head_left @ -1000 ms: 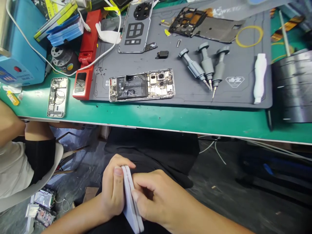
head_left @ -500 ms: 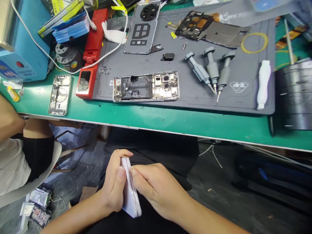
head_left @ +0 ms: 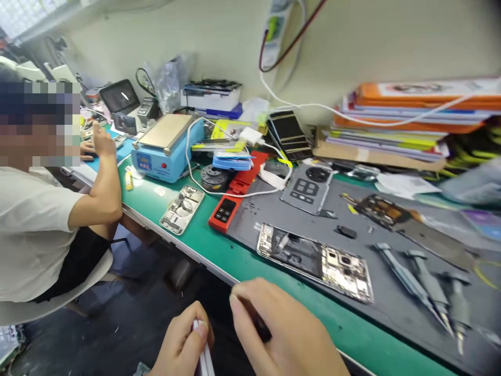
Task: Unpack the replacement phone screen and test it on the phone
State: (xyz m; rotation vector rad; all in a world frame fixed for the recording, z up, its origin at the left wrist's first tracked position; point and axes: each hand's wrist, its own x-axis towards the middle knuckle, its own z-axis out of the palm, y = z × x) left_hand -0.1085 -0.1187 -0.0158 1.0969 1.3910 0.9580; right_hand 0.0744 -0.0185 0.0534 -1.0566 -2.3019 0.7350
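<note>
My left hand (head_left: 178,344) is wrapped round a thin white slab with a seam along its edge (head_left: 206,361), held upright on its side below the bench. My right hand (head_left: 287,334) is apart from it, raised near the bench's front edge. Its thumb and forefinger meet in a pinch; whatever they hold, if anything, is hidden. Beyond the right hand, an opened phone (head_left: 313,263) with bare boards and a black battery lies on the grey mat (head_left: 242,237).
Grey screwdrivers (head_left: 415,287) lie right of the phone. A red device (head_left: 223,211), a bare phone frame (head_left: 182,209) and a blue heating plate machine (head_left: 168,156) stand leftward. A co-worker (head_left: 39,224) sits at left. Orange folders (head_left: 410,96) are stacked against the wall.
The view has swung up and left, bringing the wall and co-worker into sight. My right hand has come off the white slab and moved up to the right; the left still holds it.
</note>
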